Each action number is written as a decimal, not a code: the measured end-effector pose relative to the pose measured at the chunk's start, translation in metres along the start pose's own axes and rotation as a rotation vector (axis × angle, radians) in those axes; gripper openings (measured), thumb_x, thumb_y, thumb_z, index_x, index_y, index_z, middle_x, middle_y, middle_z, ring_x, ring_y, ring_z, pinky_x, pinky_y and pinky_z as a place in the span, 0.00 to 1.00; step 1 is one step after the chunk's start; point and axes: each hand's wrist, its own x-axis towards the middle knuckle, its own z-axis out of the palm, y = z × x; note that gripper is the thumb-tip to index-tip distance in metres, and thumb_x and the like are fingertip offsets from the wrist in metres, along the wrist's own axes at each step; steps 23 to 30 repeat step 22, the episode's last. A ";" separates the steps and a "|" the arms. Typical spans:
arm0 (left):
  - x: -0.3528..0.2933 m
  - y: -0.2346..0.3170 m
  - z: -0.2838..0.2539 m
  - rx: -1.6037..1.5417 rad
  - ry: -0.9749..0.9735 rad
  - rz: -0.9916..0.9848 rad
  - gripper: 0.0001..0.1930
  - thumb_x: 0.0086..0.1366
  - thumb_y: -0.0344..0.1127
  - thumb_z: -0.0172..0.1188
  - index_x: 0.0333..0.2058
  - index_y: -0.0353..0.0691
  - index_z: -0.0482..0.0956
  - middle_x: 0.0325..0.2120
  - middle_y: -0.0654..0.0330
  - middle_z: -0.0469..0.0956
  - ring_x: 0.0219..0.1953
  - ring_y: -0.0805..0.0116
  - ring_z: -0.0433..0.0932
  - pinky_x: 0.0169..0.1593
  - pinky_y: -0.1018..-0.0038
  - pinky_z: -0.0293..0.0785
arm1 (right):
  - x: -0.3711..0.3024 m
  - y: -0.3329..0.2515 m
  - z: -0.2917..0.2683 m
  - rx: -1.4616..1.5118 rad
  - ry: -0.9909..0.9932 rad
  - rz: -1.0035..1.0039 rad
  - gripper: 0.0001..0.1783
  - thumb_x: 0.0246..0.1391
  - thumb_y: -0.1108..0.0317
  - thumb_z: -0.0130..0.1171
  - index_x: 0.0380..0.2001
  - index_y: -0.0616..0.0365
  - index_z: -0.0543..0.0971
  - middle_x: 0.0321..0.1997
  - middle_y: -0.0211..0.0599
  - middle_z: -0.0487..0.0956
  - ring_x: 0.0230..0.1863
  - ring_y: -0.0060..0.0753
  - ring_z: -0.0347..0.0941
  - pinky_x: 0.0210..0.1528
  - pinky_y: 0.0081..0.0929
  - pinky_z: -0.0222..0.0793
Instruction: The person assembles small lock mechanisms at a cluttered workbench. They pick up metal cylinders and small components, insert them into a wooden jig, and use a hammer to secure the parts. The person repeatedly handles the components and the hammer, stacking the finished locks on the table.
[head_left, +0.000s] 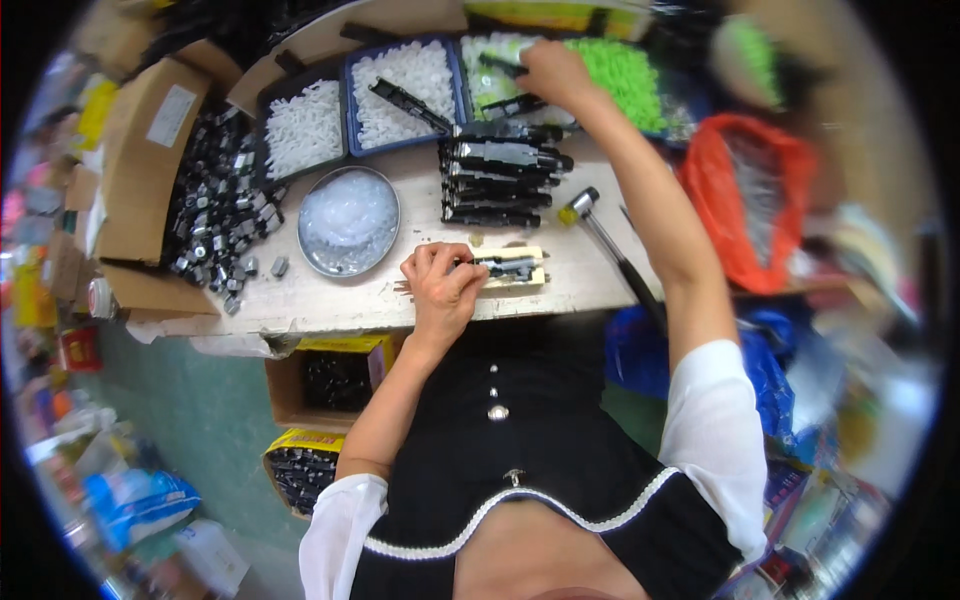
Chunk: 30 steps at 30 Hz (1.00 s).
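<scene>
My left hand is at the front of the worktable, its fingers bent and closed on the left end of a slim black and grey part. That part lies in a cream-coloured block. My right arm stretches to the far bin of bright green and whitish small pieces, where my right hand has its fingers bent downward together. Anything between those fingertips is too small to make out. Beside them, black parts lie across the bin. Between my hands sits a stack of similar black assemblies.
A hammer lies right of the stack. To the left stands a round metal dish of clear pieces. Bins of white pieces line the back. Small metal-and-black parts spill from a cardboard box. A red bag sits at right.
</scene>
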 end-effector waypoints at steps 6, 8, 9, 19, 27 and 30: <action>0.001 0.001 -0.001 0.016 0.010 0.029 0.05 0.46 0.30 0.64 0.24 0.45 0.78 0.30 0.68 0.73 0.40 0.65 0.66 0.44 0.68 0.53 | 0.008 0.022 -0.005 0.453 0.153 0.035 0.17 0.42 0.63 0.59 0.37 0.60 0.78 0.33 0.43 0.79 0.34 0.39 0.76 0.37 0.35 0.70; 0.000 0.001 0.000 0.022 0.012 0.033 0.05 0.46 0.30 0.64 0.23 0.45 0.78 0.30 0.68 0.73 0.40 0.65 0.66 0.44 0.68 0.52 | 0.002 0.038 -0.015 0.870 0.234 0.084 0.19 0.45 0.64 0.59 0.40 0.65 0.76 0.28 0.34 0.78 0.31 0.26 0.73 0.36 0.26 0.68; 0.001 0.000 0.001 0.026 0.013 0.036 0.05 0.46 0.30 0.64 0.23 0.45 0.78 0.30 0.68 0.73 0.40 0.65 0.66 0.44 0.68 0.52 | -0.006 0.039 -0.026 0.995 0.228 0.091 0.19 0.45 0.65 0.59 0.40 0.66 0.75 0.27 0.33 0.77 0.31 0.25 0.73 0.37 0.24 0.68; 0.000 -0.002 -0.003 0.030 0.012 0.016 0.05 0.45 0.30 0.64 0.24 0.45 0.78 0.31 0.66 0.73 0.39 0.66 0.66 0.43 0.69 0.53 | -0.113 -0.009 -0.060 1.760 0.006 0.068 0.16 0.40 0.75 0.62 0.36 0.59 0.74 0.32 0.30 0.75 0.34 0.21 0.71 0.39 0.19 0.66; 0.000 0.004 -0.019 -0.273 0.091 -0.199 0.09 0.48 0.30 0.63 0.31 0.44 0.80 0.35 0.63 0.75 0.41 0.66 0.68 0.50 0.65 0.55 | -0.148 -0.035 -0.047 1.614 -0.091 -0.089 0.20 0.39 0.73 0.66 0.39 0.56 0.74 0.36 0.29 0.75 0.39 0.21 0.70 0.44 0.18 0.65; 0.000 0.004 -0.019 -0.273 0.091 -0.199 0.09 0.48 0.30 0.63 0.31 0.44 0.80 0.35 0.63 0.75 0.41 0.66 0.68 0.50 0.65 0.55 | -0.148 -0.035 -0.047 1.614 -0.091 -0.089 0.20 0.39 0.73 0.66 0.39 0.56 0.74 0.36 0.29 0.75 0.39 0.21 0.70 0.44 0.18 0.65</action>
